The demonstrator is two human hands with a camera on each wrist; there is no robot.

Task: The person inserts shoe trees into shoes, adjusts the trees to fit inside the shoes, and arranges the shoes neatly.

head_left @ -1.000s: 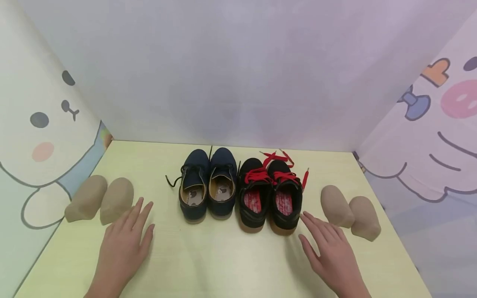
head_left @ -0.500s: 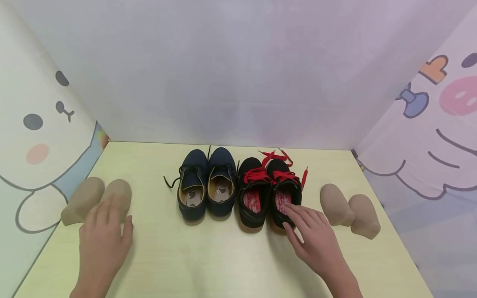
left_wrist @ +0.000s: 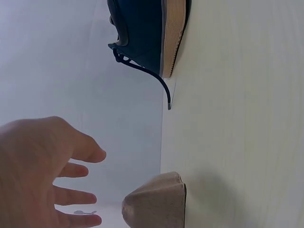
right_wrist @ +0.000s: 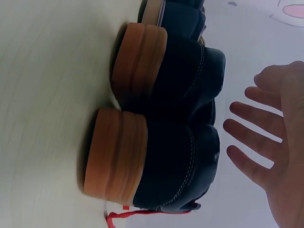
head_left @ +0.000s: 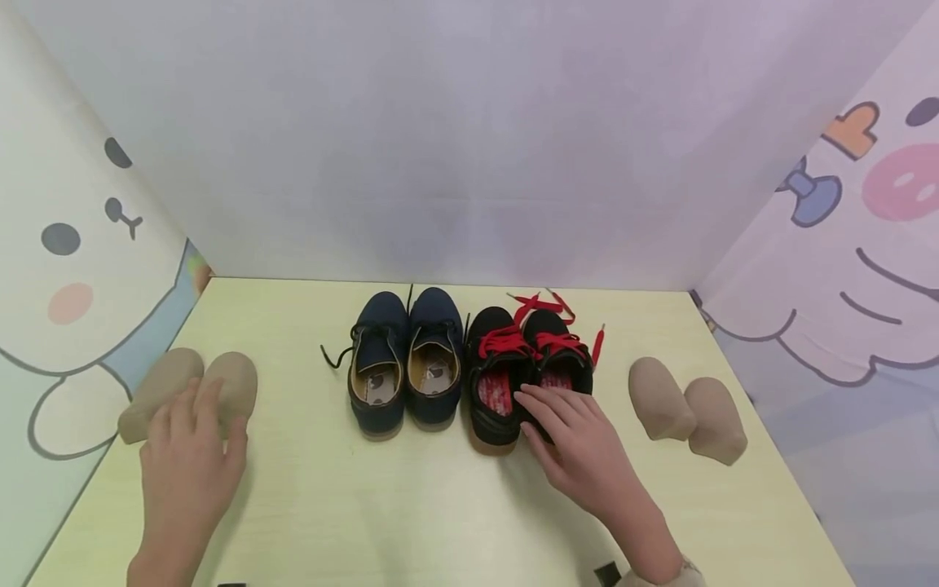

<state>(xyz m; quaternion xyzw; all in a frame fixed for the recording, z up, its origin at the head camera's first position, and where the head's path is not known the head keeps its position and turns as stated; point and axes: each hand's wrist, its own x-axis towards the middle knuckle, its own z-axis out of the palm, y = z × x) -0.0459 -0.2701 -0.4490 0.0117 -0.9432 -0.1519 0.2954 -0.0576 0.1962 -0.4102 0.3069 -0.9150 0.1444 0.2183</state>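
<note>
My left hand (head_left: 187,465) hovers over the near end of two beige shoe inserts (head_left: 236,379) at the table's left. In the left wrist view its fingers are apart above one insert (left_wrist: 156,204) and hold nothing. My right hand (head_left: 579,452) is over the heels of the black shoes with red laces (head_left: 490,428), hiding part of the right-hand shoe. The right wrist view shows that hand (right_wrist: 280,128) with spread fingers, apart from the black heels (right_wrist: 173,166). Left of them stands a pair of navy lace-up shoes (head_left: 381,350), side by side, toes toward the back wall.
Two more beige inserts (head_left: 660,399) lie at the right of the pale table (head_left: 352,505). Loose red lace ends (head_left: 561,306) trail behind the black shoes. A plain cloth wall (head_left: 447,163) rises at the back, with cartoon-printed panels on both sides.
My left hand has moved left, over the left inserts. My right hand has shifted left from beside the black shoes to above their heels. The shoes have stayed in place.
</note>
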